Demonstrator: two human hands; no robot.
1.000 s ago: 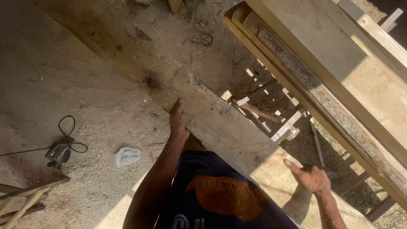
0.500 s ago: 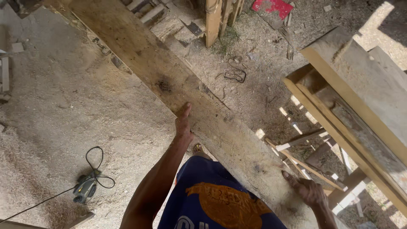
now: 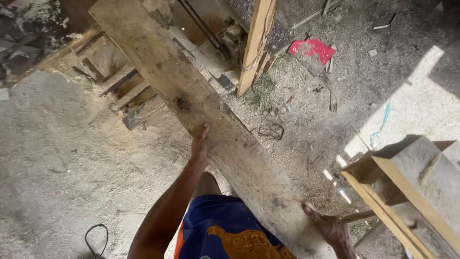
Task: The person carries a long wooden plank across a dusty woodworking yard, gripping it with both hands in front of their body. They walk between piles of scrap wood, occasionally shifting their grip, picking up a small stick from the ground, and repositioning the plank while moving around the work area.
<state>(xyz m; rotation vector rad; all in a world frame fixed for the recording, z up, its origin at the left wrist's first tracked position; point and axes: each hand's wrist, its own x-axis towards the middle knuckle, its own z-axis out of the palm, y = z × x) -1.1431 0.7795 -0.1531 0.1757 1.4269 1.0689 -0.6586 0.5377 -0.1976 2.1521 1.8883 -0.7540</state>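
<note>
A long rough wooden plank runs diagonally from the upper left down to the lower right, carried in front of me above a sawdust floor. My left hand grips its left edge near the middle, fingers wrapped under the board. My right hand clasps the plank's near end at the lower right. A dark knot marks the board just above my left hand.
An upright wooden post stands ahead at centre. Stacked timber pieces lie at the left. A wooden frame structure sits at the right. A red scrap and wire lie on the floor; a black cable is at bottom left.
The view has swung onward across the floor: the power tool and cable slid out at the lower left, the post and red scrap came nearer. Both hands keep hold of the plank.
</note>
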